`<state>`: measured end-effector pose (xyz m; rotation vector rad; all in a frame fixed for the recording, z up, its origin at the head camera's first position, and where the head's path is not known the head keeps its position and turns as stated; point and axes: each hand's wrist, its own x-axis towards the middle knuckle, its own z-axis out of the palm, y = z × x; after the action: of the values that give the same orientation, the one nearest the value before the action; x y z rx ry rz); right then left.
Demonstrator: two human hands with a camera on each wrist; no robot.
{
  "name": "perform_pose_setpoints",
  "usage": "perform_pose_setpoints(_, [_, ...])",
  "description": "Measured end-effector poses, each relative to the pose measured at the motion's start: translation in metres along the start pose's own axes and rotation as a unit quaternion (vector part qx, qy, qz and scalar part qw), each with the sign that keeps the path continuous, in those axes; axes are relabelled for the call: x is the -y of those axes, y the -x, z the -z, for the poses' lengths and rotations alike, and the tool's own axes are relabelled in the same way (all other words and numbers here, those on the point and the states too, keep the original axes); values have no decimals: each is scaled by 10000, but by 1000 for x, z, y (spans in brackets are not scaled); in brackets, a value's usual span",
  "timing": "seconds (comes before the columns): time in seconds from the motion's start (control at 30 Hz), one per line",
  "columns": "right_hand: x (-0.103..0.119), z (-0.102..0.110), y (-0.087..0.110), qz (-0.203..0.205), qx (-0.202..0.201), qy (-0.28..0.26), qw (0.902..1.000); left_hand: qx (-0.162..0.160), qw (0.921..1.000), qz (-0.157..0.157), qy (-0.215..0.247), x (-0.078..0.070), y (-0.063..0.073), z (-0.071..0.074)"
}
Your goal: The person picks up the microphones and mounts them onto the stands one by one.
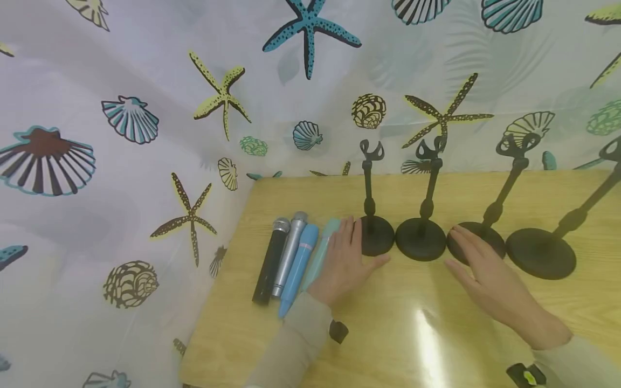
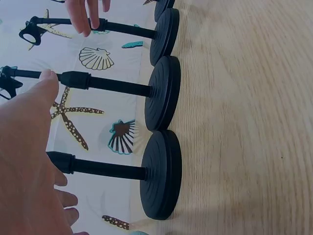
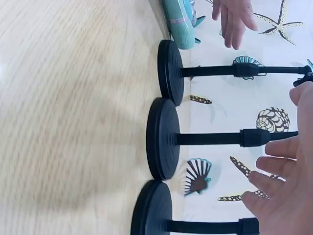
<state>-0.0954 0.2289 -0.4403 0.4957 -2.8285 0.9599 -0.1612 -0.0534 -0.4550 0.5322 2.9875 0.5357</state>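
Note:
Several black desktop microphone stands point(image 1: 421, 240) stand upright side by side, round bases close together and clips on top. My left hand point(image 1: 343, 264) is held between the leftmost stand point(image 1: 378, 237) and a teal microphone point(image 1: 317, 261), which it partly covers; its fingers are extended and grip nothing. In the left wrist view, the left thumb point(image 2: 48, 78) overlaps one stand's pole, and contact cannot be judged. My right hand point(image 1: 504, 293) hovers in front of the third stand point(image 1: 485, 231), fingers loosely spread. Nothing is in its grasp in the right wrist view, where its palm point(image 3: 288, 186) shows.
Left of the left hand, a black microphone point(image 1: 269, 267), a silver microphone point(image 1: 290, 256) and a blue microphone point(image 1: 298, 269) lie side by side. They rest on a wooden table point(image 1: 378, 345). A cloth point(image 1: 160, 226) printed with shells and starfish hangs along its back and left edges.

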Motion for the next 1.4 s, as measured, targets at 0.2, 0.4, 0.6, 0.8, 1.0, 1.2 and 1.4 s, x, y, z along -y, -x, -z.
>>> perform_pose_setpoints(0.2, [7,-15,-14,-55,147,-296,9994,-45,9972,-138,733,9,-11,-1])
perform_pose_setpoints(0.4, [11,-39,-32,80,0,-499,9987,-1,9823,-51,1874,14,-25,-4])
perform_pose_setpoints(0.6, [13,-68,-58,187,-86,-714,9972,-132,9715,69,2364,17,-44,-14])
perform_pose_setpoints(0.8, [13,-95,-83,83,24,-721,9974,-133,9662,152,2570,19,-62,-26])
perform_pose_setpoints(1.0, [11,-116,-102,33,151,-336,9993,163,9607,590,2709,15,-67,-28])
perform_pose_setpoints(1.2, [6,-135,-107,349,32,262,9990,-17,9699,730,2324,13,-69,-36])
perform_pose_setpoints(1.4, [8,-141,-106,327,-165,391,9986,-628,9838,553,1585,14,-70,-45])
